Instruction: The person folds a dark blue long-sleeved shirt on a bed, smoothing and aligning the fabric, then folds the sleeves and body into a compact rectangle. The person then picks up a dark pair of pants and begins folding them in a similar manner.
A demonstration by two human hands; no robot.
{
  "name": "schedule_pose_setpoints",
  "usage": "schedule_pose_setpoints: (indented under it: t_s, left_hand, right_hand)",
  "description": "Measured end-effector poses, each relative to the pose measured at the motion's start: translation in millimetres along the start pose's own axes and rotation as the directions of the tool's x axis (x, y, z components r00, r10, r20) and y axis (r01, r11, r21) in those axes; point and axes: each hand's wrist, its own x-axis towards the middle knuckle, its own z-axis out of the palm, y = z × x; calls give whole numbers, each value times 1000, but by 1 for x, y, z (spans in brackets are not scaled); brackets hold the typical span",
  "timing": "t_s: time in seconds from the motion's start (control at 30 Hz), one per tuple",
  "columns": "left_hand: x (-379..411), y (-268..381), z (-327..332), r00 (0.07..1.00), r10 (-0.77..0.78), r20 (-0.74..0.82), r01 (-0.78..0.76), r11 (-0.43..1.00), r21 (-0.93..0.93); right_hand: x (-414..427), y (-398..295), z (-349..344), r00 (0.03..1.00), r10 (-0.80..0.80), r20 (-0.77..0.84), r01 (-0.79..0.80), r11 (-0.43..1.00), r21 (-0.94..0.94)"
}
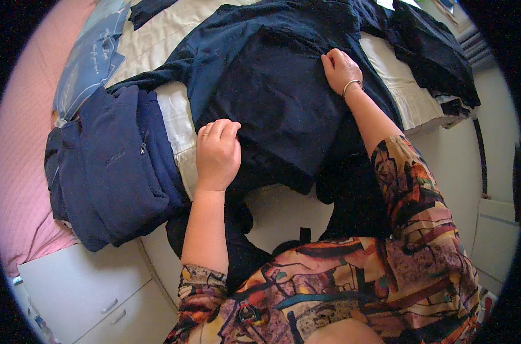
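A large dark garment (282,94) is spread in front of me over a cream cloth with a ruffled edge. Its lower part droops over the front edge, and one sleeve (157,75) stretches out to the left. My left hand (219,155), with a ring on one finger, pinches the cloth at its near left side. Farther up on the right, my right hand (341,71) holds a gathered bit of the same cloth, pulling creases into it. A bangle circles that wrist. Whether the darker middle panel is a separate piece or a fold, I cannot tell.
Left of the garment sits a stack of folded navy clothes (118,163), the top one with a zip pull. Behind it lies a blue printed plastic bag (90,64). Black clothing (432,51) hangs over the right edge. White drawers (92,279) stand at lower left beside pink quilted fabric (32,142).
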Motion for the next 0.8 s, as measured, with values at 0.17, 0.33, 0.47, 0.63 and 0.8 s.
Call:
schedule_pose_setpoints:
  t_s: [0.17,0.33,0.47,0.63,0.8]
  left_hand:
    - [-7,-3,3,988,-74,-138,72,997,-15]
    - [-11,13,-5,957,-236,-171,209,965,-160]
    - [-14,27,-11,635,-692,344,707,341,-619]
    - [-17,41,-14,468,-737,488,556,-183,-811]
    - [-15,38,-12,378,-688,620,525,-392,-755]
  right_hand:
    - [1,3,2,1000,-10,-3,10,1000,-1]
    - [0,-1,-1,1000,-13,4,13,1000,25]
    - [-1,-1,-2,1000,-2,-1,2,999,37]
    - [0,1,2,1000,-12,-25,13,998,63]
    - [-2,-6,-2,1000,-1,-3,1,997,79]
